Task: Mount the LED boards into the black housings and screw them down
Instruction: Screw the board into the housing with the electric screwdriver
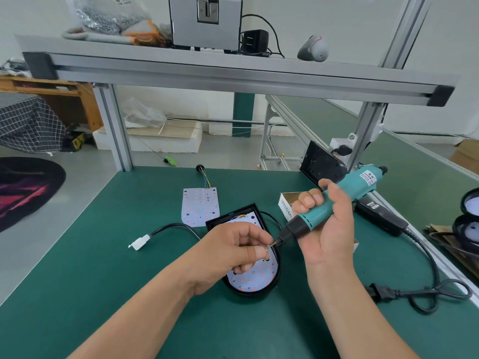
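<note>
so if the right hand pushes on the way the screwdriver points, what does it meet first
Most likely the small screw pinched by the left hand: the screwdriver tip in the right hand aims straight at it, nearly touching, though depth is unclear.

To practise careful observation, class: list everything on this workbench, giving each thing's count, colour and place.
Mat: one, green, covers bench.
Housing: one, black, centre.
Boards: two, white; one inside housing, one behind it.
Plug: one, white, on black cable, left.
Box: one, white, right of housing.
Screwdriver: one, teal, tip over housing.
Screw: one, silver, at screwdriver tip.
Power lead: one, black, right side.
Left hand: pinches screw.
Right hand: grips screwdriver.
</note>
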Demonstrator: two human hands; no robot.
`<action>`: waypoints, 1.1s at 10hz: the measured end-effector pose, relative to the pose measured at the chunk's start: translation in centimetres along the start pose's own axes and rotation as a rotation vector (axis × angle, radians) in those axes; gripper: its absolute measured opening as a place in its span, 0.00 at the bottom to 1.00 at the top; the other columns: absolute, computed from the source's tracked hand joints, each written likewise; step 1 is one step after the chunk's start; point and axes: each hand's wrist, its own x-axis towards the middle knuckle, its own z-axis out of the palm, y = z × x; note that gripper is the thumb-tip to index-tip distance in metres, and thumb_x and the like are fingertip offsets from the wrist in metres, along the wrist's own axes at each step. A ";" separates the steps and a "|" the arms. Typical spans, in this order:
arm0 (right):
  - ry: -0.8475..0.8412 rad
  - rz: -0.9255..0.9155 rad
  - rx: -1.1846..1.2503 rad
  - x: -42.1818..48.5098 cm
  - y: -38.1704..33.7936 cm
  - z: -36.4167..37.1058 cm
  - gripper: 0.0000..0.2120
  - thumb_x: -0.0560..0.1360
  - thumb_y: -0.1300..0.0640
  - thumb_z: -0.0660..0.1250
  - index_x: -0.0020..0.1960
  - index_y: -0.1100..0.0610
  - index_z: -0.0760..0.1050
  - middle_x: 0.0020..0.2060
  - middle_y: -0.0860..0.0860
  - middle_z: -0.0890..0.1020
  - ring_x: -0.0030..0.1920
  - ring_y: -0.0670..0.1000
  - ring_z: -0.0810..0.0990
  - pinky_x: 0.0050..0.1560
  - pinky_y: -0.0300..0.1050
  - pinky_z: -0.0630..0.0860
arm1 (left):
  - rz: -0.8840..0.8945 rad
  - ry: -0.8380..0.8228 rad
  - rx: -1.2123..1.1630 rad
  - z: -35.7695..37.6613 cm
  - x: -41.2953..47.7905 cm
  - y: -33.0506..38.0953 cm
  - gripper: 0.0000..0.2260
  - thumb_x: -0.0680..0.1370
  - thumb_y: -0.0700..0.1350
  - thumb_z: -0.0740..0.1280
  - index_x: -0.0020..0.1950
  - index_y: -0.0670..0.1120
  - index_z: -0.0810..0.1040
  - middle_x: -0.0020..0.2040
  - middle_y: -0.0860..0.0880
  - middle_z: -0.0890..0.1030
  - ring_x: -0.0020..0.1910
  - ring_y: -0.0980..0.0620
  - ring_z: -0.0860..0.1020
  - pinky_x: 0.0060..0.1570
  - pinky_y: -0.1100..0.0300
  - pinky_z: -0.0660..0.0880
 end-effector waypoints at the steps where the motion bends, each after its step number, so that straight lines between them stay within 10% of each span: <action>1: -0.008 0.002 -0.010 0.0 0.0 -0.1 0.03 0.81 0.57 0.66 0.52 0.56 0.74 0.35 0.49 0.70 0.34 0.49 0.72 0.36 0.41 0.73 | -0.003 0.005 -0.004 0.0 0.0 -0.1 0.07 0.75 0.41 0.74 0.51 0.51 0.87 0.44 0.48 0.83 0.31 0.54 0.73 0.33 0.64 0.70; 11: 0.008 -0.044 -0.163 0.3 0.7 0.0 0.09 0.81 0.55 0.69 0.56 0.56 0.70 0.36 0.50 0.71 0.35 0.50 0.74 0.39 0.43 0.74 | 0.053 0.151 0.179 0.1 0.2 -0.2 0.09 0.79 0.38 0.74 0.49 0.53 0.87 0.46 0.49 0.87 0.38 0.57 0.79 0.37 0.66 0.75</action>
